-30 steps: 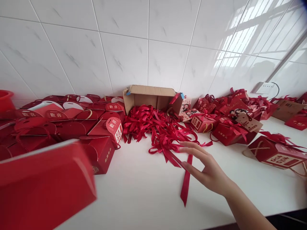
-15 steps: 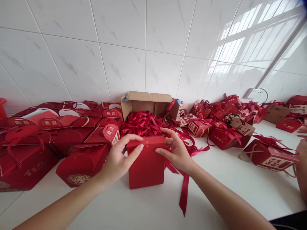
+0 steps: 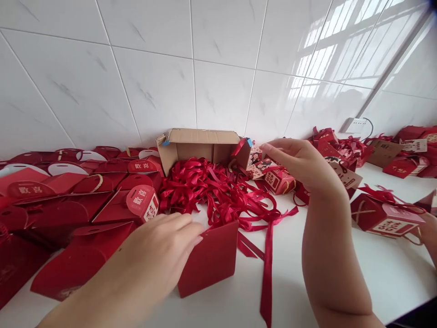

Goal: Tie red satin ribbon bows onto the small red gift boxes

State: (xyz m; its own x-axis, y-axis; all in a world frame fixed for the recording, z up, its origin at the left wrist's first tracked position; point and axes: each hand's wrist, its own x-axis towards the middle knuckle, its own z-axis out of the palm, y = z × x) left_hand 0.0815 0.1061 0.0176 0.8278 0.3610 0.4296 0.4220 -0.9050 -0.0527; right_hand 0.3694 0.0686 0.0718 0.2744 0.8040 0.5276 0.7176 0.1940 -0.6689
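A plain red gift box (image 3: 213, 264) stands on the white table in front of me, slightly turned. My left hand (image 3: 167, 241) is at its upper left corner, fingers curled together over that edge and thumb along the near side; the hand hides part of the box. My right hand (image 3: 298, 159) is raised off the box, up and to the right, with fingers stretched leftward and nothing seen in them. Behind the box a heap of red satin ribbons (image 3: 201, 187) spills out of an open cardboard box (image 3: 205, 136).
Rows of red gift boxes (image 3: 75, 214) fill the left side. Small decorated boxes with bows (image 3: 385, 221) stand on the right, where another person's hand (image 3: 428, 232) touches one. A long ribbon (image 3: 266, 273) trails toward me. A power strip (image 3: 353, 125) is by the tiled wall.
My right hand has let go of the red box top and moved up and right. My left hand has come lower and nearer, and the box has turned a little.
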